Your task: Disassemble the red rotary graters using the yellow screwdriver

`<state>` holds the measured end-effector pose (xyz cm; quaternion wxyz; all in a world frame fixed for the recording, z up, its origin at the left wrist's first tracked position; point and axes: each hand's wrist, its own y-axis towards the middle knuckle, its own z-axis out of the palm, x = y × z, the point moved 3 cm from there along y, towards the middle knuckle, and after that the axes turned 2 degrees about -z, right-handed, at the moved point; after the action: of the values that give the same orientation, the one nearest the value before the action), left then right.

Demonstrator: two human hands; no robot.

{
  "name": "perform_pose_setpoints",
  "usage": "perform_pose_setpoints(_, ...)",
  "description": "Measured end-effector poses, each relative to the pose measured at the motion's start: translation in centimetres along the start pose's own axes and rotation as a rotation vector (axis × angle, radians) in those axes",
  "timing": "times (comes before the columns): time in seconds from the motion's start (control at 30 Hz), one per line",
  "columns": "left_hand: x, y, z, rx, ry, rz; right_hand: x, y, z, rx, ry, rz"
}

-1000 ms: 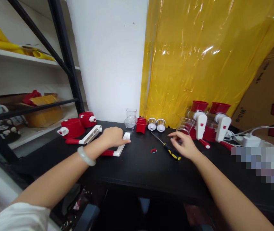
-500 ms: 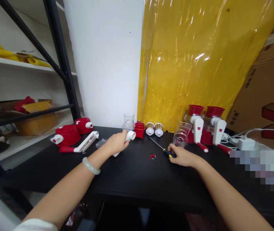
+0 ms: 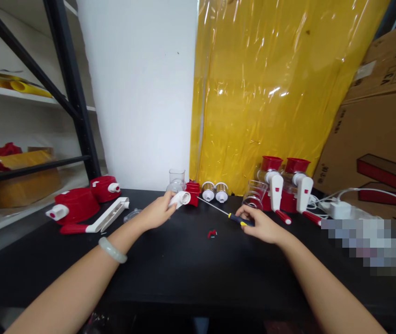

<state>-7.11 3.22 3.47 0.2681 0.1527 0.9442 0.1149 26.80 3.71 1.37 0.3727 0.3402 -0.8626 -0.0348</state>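
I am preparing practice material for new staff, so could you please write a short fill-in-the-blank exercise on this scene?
The right hand holds a ____ by its dark-and-yellow handle.
The visible end of the part in the left hand is coloured ____.
The arm wearing the pale bracelet is the ____ one.
The shiny sheet behind the table is ____.

Missing words: screwdriver; white; left; yellow.

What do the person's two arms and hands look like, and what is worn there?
Both the left hand and the right hand are ungloved. A smooth, pale greenish-white, ring-shaped bangle, perhaps stone or glass, circles the left forearm; none shows on the right forearm. No sleeve is in view.
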Motion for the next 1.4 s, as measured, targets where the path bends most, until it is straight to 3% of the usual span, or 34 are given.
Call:
perform_pose_setpoints(0.2, 0.4, 0.3, 0.2, -0.102, 0.069, -0.092, 0.7, -0.4, -0.4, 0.002, 0.185, -0.016)
perform_pose_setpoints(0.33, 0.3, 0.2, 0.2, -0.11, 0.094, -0.115, 1.2, -0.4, -0.3, 0.029, 0.254, -0.005)
perform_pose_setpoints(0.63, -0.2, 0.0, 0.7, -0.093, 0.102, -0.096, 1.0, -0.4, 0.4, 0.093, 0.26, 0.025)
perform_pose_setpoints(1.4, -0.1, 0.0, 1.1, -0.095, 0.183, -0.032, 1.0, -0.4, 0.4, 0.116, 0.188, 0.044)
